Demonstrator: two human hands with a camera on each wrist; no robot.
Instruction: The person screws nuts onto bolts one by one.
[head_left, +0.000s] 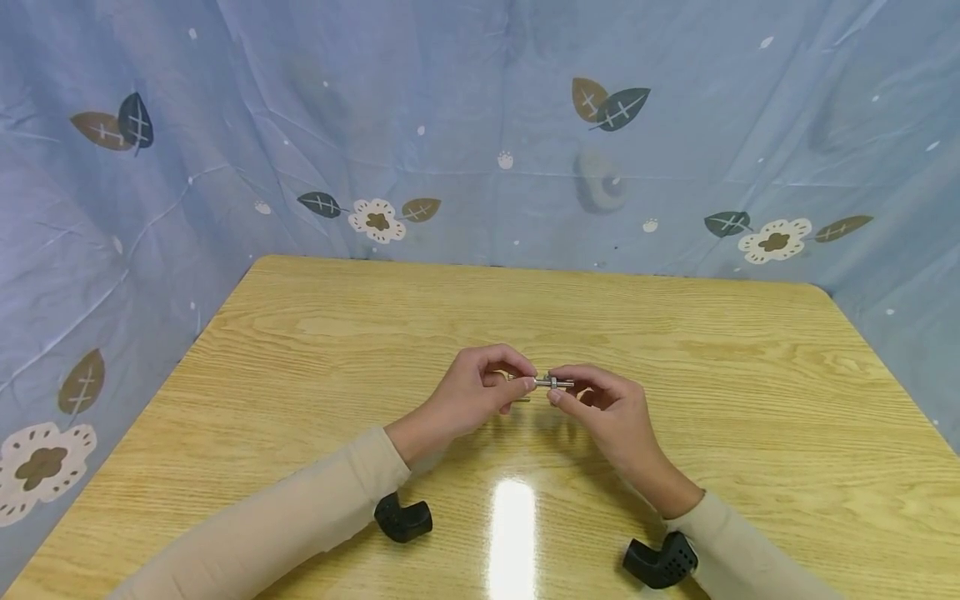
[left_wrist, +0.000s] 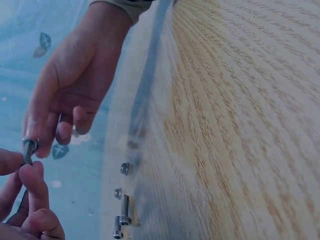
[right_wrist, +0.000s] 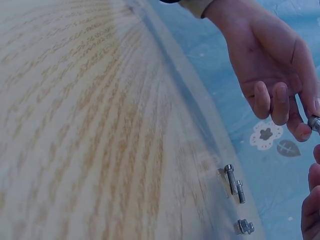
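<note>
Over the middle of the table, my two hands meet at a metal bolt [head_left: 567,384] lying roughly sideways in the head view. My left hand [head_left: 483,387] pinches the bolt's left part between thumb and fingers, covering that end. Around the bolt sits a nut [head_left: 553,382], which my right hand [head_left: 609,408] pinches with thumb and forefinger. The bolt's tip pokes out to the right of the nut. In the left wrist view the right hand [left_wrist: 75,75] comes from the top, fingertips at the nut, while left-hand fingers [left_wrist: 34,187] show at the lower left.
Beyond the hands, loose bolts [right_wrist: 230,179] and nuts [right_wrist: 245,227] lie on the wooden table [head_left: 375,333], mostly hidden behind the hands in the head view. A blue patterned curtain [head_left: 465,100] hangs behind the table. Black wrist mounts [head_left: 405,521] sit at both sleeves.
</note>
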